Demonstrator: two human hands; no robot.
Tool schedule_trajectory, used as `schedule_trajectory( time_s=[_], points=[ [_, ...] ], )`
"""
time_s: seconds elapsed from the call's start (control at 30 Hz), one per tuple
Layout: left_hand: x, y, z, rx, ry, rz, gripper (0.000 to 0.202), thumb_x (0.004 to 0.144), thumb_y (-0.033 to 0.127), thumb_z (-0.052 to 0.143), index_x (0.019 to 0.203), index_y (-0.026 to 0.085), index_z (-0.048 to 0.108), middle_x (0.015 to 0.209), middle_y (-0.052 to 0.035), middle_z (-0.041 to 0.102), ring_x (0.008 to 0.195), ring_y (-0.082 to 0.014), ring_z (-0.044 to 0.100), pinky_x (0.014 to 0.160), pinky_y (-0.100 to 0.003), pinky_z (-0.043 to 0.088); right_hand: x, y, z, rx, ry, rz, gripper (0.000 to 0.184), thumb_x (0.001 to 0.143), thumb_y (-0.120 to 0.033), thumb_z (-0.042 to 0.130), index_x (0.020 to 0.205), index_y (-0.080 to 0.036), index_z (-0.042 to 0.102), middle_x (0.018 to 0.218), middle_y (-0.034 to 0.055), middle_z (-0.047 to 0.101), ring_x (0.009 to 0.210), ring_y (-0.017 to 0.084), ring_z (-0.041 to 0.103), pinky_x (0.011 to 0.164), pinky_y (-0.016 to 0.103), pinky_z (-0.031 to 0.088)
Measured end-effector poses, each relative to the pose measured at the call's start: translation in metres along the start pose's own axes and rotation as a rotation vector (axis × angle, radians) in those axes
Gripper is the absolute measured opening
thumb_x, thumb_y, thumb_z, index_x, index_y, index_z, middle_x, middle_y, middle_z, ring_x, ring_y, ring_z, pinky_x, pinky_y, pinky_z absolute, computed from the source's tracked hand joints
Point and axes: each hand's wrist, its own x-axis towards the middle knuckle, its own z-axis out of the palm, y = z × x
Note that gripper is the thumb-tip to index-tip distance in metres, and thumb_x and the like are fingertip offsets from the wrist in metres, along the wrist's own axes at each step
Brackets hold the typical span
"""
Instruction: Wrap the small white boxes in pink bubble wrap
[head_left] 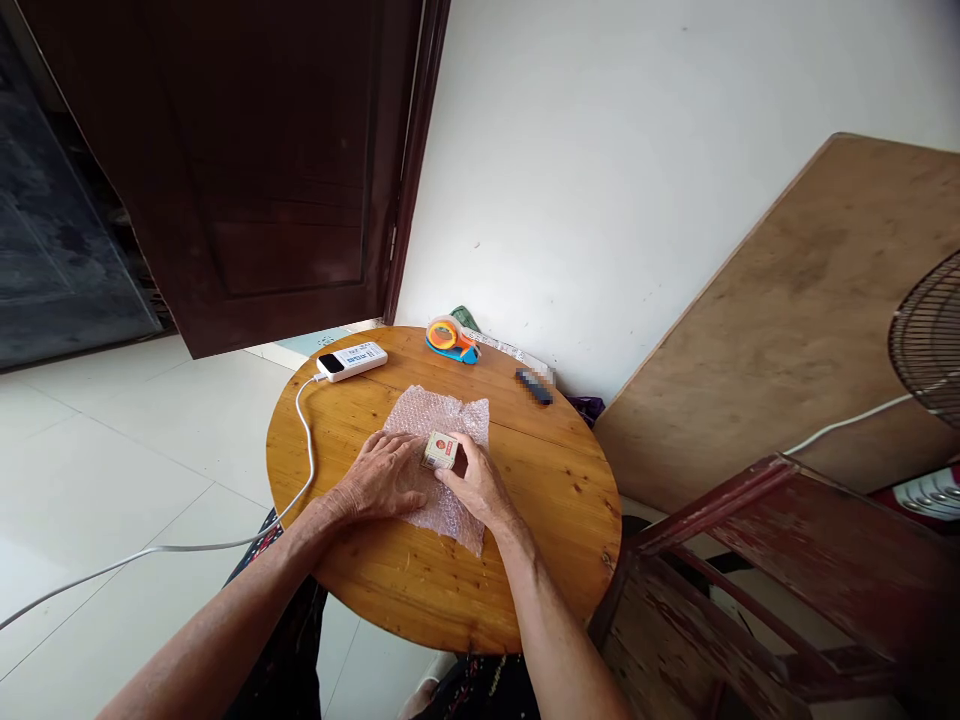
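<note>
A sheet of bubble wrap (439, 415) lies flat on a round wooden table (547, 500). A small cardboard box (440, 450) with a red mark on top sits on the wrap. My right hand (476, 485) grips the box from the near right side, thumb and fingers closed against it. My left hand (382, 475) lies flat on the near left part of the wrap, fingers stretched out toward the box and just touching it.
A white power bank (351, 361) with a white cable (304, 440) sits at the table's far left. An orange and blue tape dispenser (450, 338) and a small dark object (533, 386) lie at the far edge. A red wooden chair (750, 590) stands right, with a leaning board (810, 330) behind.
</note>
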Motion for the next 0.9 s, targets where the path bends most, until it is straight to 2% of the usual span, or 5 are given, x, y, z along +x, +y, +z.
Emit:
schedule_trajectory(
  time_s=[0.23,0.37,0.6,0.77,0.9],
  points=[
    [-0.030,0.017,-0.032,0.070,-0.017,0.068,0.050,0.070,0.027,0.071,0.120,0.028,0.064,0.134,-0.0070,0.060,0.140,-0.0354,0.038,0.119,-0.060,0.019,0.003,0.015,-0.007,0.183,-0.053,0.044,0.068,0.069,-0.016,0.064,0.136,-0.024,0.050,0.136,0.0088,0.059,0.126,0.026,0.054,0.110,0.045,0.038],
    [-0.040,0.024,-0.032,0.131,-0.068,0.071,0.061,0.066,0.031,0.076,0.125,0.027,0.061,0.139,-0.0097,0.055,0.140,-0.0380,0.036,0.118,-0.065,0.016,0.005,0.016,-0.012,0.310,-0.082,0.087,0.055,0.078,-0.036,0.066,0.131,-0.025,0.054,0.134,0.0082,0.060,0.123,0.026,0.057,0.108,0.044,0.040],
    [-0.010,0.026,-0.022,0.029,0.121,0.030,0.013,0.084,0.018,0.056,0.083,0.023,0.069,0.122,-0.0064,0.068,0.119,-0.0253,0.059,0.111,-0.050,0.036,0.004,0.011,-0.033,0.520,-0.141,0.051,0.066,0.078,-0.074,0.061,0.120,-0.023,0.064,0.130,0.0101,0.064,0.126,0.031,0.054,0.108,0.047,0.039],
    [0.028,0.031,-0.032,-0.115,0.143,-0.092,0.009,0.079,0.017,0.060,0.079,0.019,0.069,0.106,-0.0073,0.072,0.099,-0.0241,0.066,0.094,-0.038,0.049,0.001,0.012,-0.039,0.458,-0.139,0.010,0.066,0.068,-0.057,0.079,0.122,-0.023,0.063,0.123,0.0075,0.066,0.117,0.030,0.057,0.101,0.043,0.043],
    [0.048,0.030,-0.029,-0.290,0.107,-0.254,0.009,0.076,0.020,0.062,0.080,0.018,0.069,0.087,-0.0035,0.073,0.082,-0.0195,0.065,0.076,-0.029,0.049,0.003,0.011,-0.028,0.342,0.016,0.075,0.026,0.073,-0.041,0.071,0.091,-0.021,0.067,0.089,0.0020,0.068,0.085,0.022,0.061,0.081,0.034,0.047]
  ],
)
